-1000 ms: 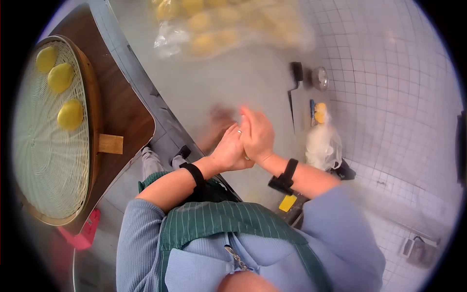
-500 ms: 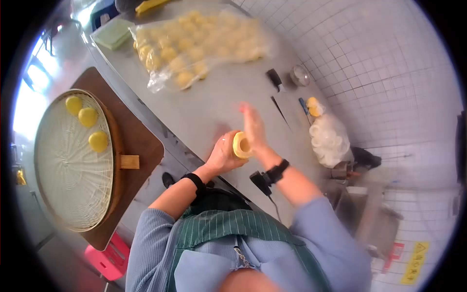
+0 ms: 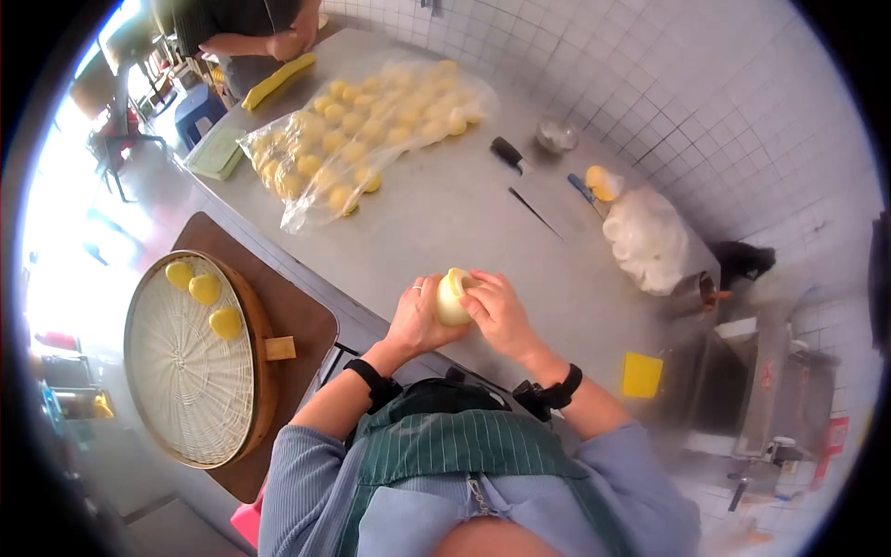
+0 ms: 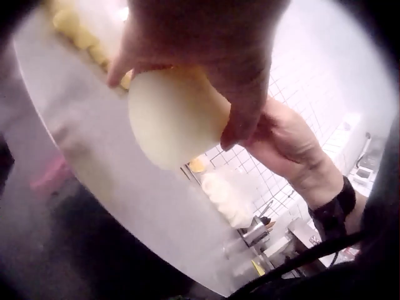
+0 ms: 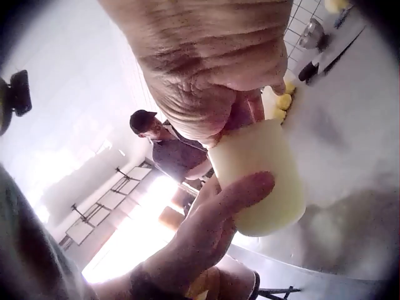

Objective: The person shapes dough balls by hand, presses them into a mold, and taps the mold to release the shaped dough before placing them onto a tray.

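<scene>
A pale yellow, hollowed-out piece of dough [image 3: 451, 304] is held above the metal table, its opening turned toward the right hand. The left hand [image 3: 415, 318] wraps round its outside, the thumb lying along the wall in the right wrist view. At the rim, the right hand [image 3: 501, 314] holds the dough with its thumb and fingers; some fingertips are hidden by the wall. From the left wrist view the dough [image 4: 175, 122] looks smooth and rounded on its closed end.
A clear plastic bag [image 3: 436, 88] covers many yellow dough balls. A black-handled knife [image 3: 507, 153], metal bowl [image 3: 557, 136] and white plastic bag [image 3: 645, 241] lie near the tiled wall. At left, a woven tray [image 3: 186, 390] bears three yellow rounds. Another person [image 3: 246, 42] stands beyond the table.
The hands were pressed together, then the right hand stood straight beside the dough; now its fingers hold the rim. The head view has shifted, showing more of the table's far end.
</scene>
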Available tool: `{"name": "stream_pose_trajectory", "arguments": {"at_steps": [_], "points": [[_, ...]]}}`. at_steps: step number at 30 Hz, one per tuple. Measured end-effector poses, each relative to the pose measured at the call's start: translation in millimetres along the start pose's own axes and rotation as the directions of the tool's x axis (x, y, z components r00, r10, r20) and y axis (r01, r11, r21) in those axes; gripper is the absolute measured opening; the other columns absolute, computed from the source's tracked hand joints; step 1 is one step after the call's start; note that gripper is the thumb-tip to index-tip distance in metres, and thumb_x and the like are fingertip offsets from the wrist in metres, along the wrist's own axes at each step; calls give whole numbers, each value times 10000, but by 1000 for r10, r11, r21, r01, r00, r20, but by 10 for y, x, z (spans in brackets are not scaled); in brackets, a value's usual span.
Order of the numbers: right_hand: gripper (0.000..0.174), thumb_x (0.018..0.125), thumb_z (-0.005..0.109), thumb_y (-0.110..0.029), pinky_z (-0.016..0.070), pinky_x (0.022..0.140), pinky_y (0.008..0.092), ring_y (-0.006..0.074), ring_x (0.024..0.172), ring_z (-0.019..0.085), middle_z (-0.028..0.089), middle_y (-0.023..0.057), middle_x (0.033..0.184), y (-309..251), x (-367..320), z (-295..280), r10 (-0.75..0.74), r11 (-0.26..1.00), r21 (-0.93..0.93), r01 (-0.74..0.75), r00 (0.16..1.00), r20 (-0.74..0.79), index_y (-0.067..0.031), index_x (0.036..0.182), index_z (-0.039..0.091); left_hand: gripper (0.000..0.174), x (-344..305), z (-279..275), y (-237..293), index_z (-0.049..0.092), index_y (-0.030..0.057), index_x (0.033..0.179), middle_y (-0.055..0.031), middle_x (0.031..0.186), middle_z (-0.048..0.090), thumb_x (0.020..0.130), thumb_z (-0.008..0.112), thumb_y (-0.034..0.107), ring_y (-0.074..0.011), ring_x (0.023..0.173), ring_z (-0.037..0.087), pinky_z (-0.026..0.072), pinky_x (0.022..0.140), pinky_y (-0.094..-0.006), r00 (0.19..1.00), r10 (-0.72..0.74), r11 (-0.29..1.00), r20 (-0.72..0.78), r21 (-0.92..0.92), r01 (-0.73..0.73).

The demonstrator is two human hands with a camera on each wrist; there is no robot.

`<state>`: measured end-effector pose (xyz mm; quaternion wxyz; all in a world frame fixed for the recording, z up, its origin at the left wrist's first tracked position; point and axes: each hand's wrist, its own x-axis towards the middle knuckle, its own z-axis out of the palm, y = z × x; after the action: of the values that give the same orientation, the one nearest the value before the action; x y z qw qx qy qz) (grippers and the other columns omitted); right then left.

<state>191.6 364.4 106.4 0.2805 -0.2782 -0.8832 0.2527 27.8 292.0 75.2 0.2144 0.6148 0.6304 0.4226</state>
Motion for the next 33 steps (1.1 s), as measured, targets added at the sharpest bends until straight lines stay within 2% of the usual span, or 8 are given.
{"name": "stream_pose_trajectory", "arguments": {"at_steps": [7, 9, 12, 18, 21, 23, 28, 33], "points": [[259, 973, 530, -228, 426, 942, 439, 354, 1033, 592, 664, 172, 1020, 125, 40, 124, 146, 984, 118, -134, 984, -101, -6, 935, 659, 704, 50, -261, 271, 526, -26, 1129, -230, 1058, 613, 614, 765, 391, -390, 1015, 594, 445, 929, -467, 973, -193, 931, 130, 336, 140], [323, 1008, 484, -272, 489, 844, 380, 301, 961, 634, 676, 151, 1016, 481, 78, 143, 626, 758, 298, -580, 776, -82, -4, 994, 663, 707, -21, -373, 223, 531, -23, 1120, -222, 1059, 613, 600, 773, 390, -392, 1017, 592, 450, 927, -469, 960, -216, 879, 179, 463, 111], [394, 1025, 461, -340, 525, 749, 361, 226, 943, 658, 683, 105, 1011, 929, 169, -105, 743, 311, 819, -482, 660, 107, 0, 1092, 648, 732, -75, -585, -82, 533, -7, 1153, -212, 1086, 618, 593, 810, 375, -387, 1033, 597, 467, 923, -462, 904, -348, 826, 250, 538, 170], [396, 999, 507, -341, 564, 853, 365, 216, 966, 658, 640, 136, 1123, 937, 86, 382, 787, -171, 858, -485, 456, 415, 5, 1163, 608, 839, 210, -501, -640, 432, 19, 1310, -199, 1197, 581, 617, 843, 256, -344, 1129, 578, 475, 948, -432, 896, -407, 909, -181, 14, 416], [343, 989, 527, -304, 562, 800, 354, 233, 930, 670, 651, 135, 1108, 1067, 18, 503, 904, 200, 719, -666, 408, 126, -7, 1143, 605, 835, 378, -385, -798, 405, 13, 1332, -192, 1229, 571, 651, 839, 223, -339, 1137, 572, 471, 955, -426, 878, -433, 901, -204, -128, 415], [262, 970, 556, -247, 543, 735, 353, 251, 879, 666, 658, 121, 1074, 1054, -65, 456, 723, 691, 231, -685, 652, -231, -29, 1104, 612, 819, 403, -255, -861, 404, 10, 1333, -191, 1241, 566, 667, 835, 214, -344, 1137, 570, 467, 961, -426, 862, -450, 888, -235, -222, 403], [205, 968, 567, -198, 513, 758, 338, 238, 861, 655, 667, 97, 1037, 982, -162, 264, 600, 796, 72, -600, 768, -224, -37, 1079, 630, 603, 131, 91, -670, 414, -16, 1365, -185, 1289, 532, 860, 698, 151, -290, 1188, 533, 420, 1019, -384, 785, -380, 886, -488, 51, 461], [236, 989, 543, -203, 498, 837, 326, 251, 916, 640, 650, 109, 1067, 1050, 213, 118, 490, 838, 369, -403, 853, -181, -60, 1160, 619, 423, 1, 799, -332, 433, -18, 1379, -183, 1374, 498, 989, 497, 132, -277, 1254, 492, 363, 1078, -374, 859, -425, 874, -285, -378, 307]]}}
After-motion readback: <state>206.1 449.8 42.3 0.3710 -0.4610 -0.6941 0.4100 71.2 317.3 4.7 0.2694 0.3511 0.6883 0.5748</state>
